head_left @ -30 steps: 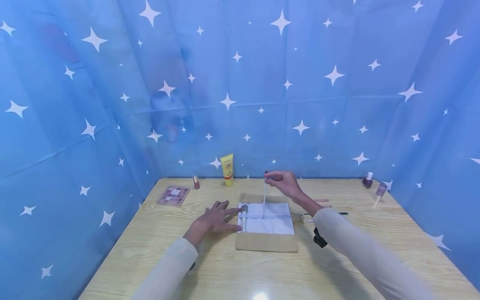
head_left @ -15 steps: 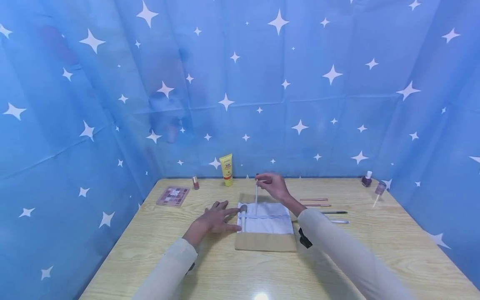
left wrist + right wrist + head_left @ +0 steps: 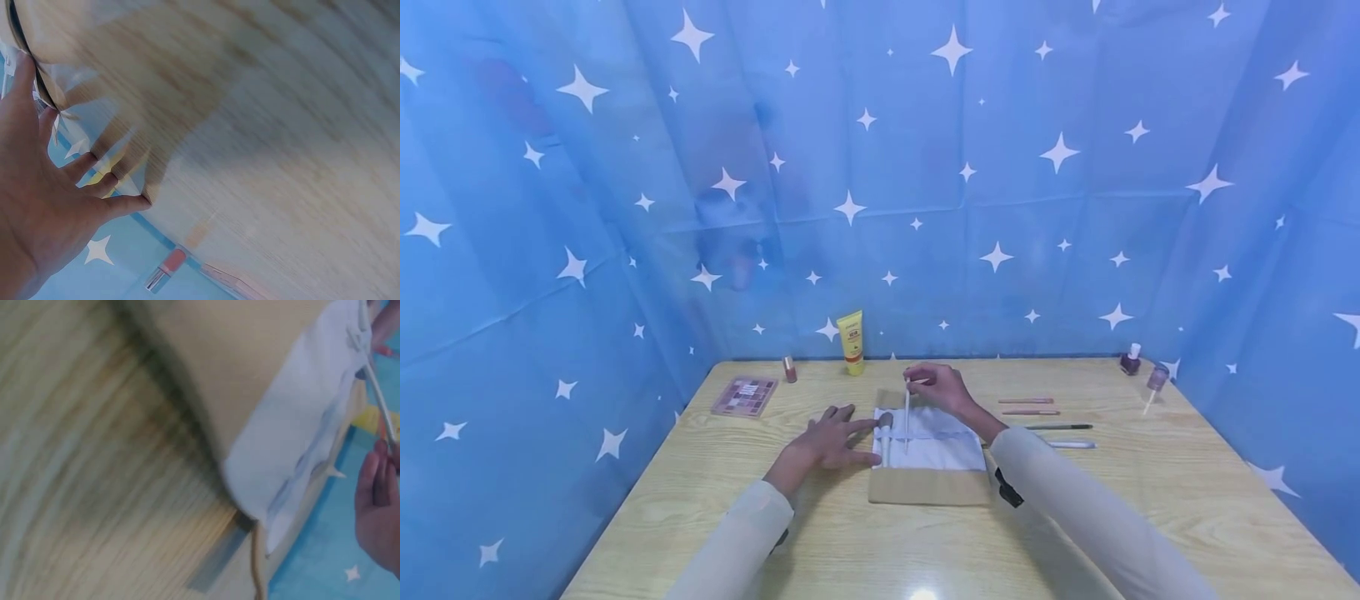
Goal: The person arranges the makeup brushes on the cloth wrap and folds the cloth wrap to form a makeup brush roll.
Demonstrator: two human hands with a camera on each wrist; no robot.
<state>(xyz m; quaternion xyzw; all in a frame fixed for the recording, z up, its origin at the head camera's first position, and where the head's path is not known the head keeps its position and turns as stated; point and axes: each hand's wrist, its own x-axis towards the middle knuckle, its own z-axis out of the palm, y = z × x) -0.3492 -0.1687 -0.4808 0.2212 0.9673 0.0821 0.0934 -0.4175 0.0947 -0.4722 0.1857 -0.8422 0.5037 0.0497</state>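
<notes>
A tan fabric brush roll point(image 3: 928, 486) with a white lining lies spread on the table. My left hand point(image 3: 829, 442) rests at its left edge, fingers spread, thumb and index touching the border. One white-handled makeup brush point(image 3: 886, 443) sits in the roll's left end, grey bristles pointing away. My right hand point(image 3: 943, 390) pinches a second slim white-handled makeup brush point(image 3: 907, 425) near its top. That brush stands nearly upright over the white lining; whether its lower end is inside a pocket I cannot tell. In the right wrist view the right hand point(image 3: 378, 506) shows at the edge.
Several slim brushes, among them a pink one point(image 3: 1031, 412) and a white one point(image 3: 1072, 445), lie right of the roll. Behind stand a yellow tube point(image 3: 852, 343), a small bottle point(image 3: 790, 369) and dark nail polish point(image 3: 1131, 360). A palette point(image 3: 745, 397) lies left.
My right hand has carried the slim brush left, closer to the first brush, and then lowered it toward the lining. The left hand has stayed at the roll's edge.
</notes>
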